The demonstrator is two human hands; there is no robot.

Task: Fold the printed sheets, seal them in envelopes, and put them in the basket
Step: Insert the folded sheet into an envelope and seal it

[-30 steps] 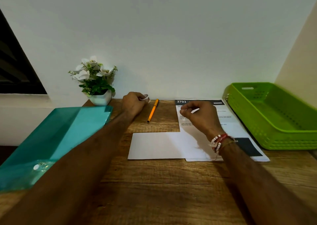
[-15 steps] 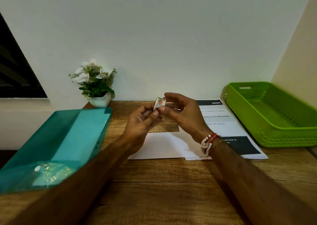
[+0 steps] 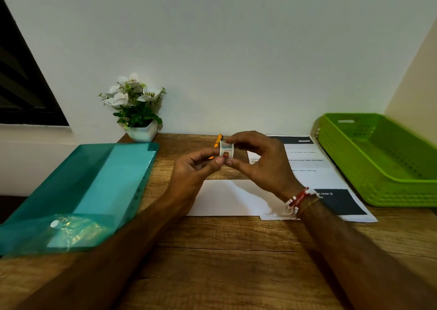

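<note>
Both hands are raised above the wooden desk with a small printed stamp [image 3: 226,149] between them. My left hand [image 3: 197,168] pinches its lower edge between thumb and finger. My right hand [image 3: 262,162] pinches it top and bottom with forefinger and thumb. Below them a white envelope [image 3: 227,198] lies flat on the desk, partly overlapped by a printed sheet [image 3: 314,168] with dark bands to its right. An empty green basket [image 3: 387,160] stands at the far right.
A teal plastic folder [image 3: 78,191] with a clear packet on it lies at the left. A small pot of white flowers [image 3: 137,111] stands against the wall. An orange pen [image 3: 218,143] lies behind the hands. The wooden desk [image 3: 224,262] runs toward me.
One second ago my left hand reached near the pen and my right hand lay over the sheet. Both hands have since come together, and now hold the stamp upright between them.
</note>
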